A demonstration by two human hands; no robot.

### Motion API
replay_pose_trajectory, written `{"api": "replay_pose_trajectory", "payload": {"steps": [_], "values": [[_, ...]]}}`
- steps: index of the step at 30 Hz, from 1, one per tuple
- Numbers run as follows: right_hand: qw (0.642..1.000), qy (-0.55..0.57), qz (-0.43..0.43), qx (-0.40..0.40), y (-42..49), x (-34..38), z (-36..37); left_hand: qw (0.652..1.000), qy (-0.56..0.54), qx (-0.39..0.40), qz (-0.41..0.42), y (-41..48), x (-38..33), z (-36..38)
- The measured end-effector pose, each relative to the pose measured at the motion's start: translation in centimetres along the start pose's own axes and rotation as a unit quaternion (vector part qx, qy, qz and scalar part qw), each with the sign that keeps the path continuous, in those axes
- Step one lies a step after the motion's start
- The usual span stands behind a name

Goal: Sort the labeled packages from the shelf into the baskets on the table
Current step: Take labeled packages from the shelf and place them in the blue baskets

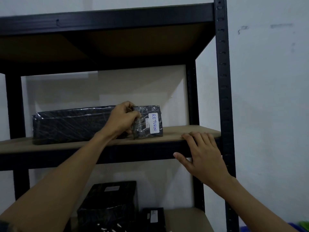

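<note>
My left grip point(123, 118) pinches the upright RETURN package point(150, 124); a long package point(70, 124) lies just left. My right grip point(202, 156) rests spread on the shelf point(175, 131) edge.

Handwritten "RETURN" on the small package's point(148, 122) white label point(154, 123)

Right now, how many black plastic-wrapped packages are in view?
4. Middle shelf: long black wrapped package; small RETURN-labelled package, gripped by the left hand. Lower shelf: tall black package; low black package. Others may be hidden below.
</note>
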State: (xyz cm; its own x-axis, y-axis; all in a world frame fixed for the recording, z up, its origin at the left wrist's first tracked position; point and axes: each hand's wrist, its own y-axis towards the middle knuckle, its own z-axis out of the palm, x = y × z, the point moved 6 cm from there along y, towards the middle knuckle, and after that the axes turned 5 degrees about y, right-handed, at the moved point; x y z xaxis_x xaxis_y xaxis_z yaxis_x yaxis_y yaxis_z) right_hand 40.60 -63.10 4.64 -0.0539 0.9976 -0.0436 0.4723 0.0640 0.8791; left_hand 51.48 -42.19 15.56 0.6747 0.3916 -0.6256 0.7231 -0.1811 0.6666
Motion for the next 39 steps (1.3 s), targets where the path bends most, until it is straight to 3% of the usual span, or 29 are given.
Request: {"api": "replay_pose_trajectory", "payload": {"steps": [6, 13, 21, 27, 39], "values": [[1.000, -0.009, 0.007, 0.015, 0.1, 0.2, -0.1, 1.000, -0.013, 0.006, 0.002, -0.6, -0.3, -0.8], [0.997, -0.026, 0.018, 0.073, 0.1, 0.6, -0.5, 0.979, -0.181, -0.048, -0.086, -3.1, 0.0, -1.2], [0.993, -0.021, -0.031, 0.109, -2.9, 1.5, -3.6, 0.965, -0.213, -0.110, -0.110, -8.6, -1.4, -2.3], [0.953, 0.073, -0.022, 0.294, -10.8, 1.3, -6.3, 0.954, -0.245, -0.126, -0.121, -17.6, -5.1, -0.8], [0.876, 0.151, 0.092, 0.448, -34.2, -0.8, -14.2, 0.880, -0.392, -0.034, -0.267, -43.9, -4.4, 8.9]]}}
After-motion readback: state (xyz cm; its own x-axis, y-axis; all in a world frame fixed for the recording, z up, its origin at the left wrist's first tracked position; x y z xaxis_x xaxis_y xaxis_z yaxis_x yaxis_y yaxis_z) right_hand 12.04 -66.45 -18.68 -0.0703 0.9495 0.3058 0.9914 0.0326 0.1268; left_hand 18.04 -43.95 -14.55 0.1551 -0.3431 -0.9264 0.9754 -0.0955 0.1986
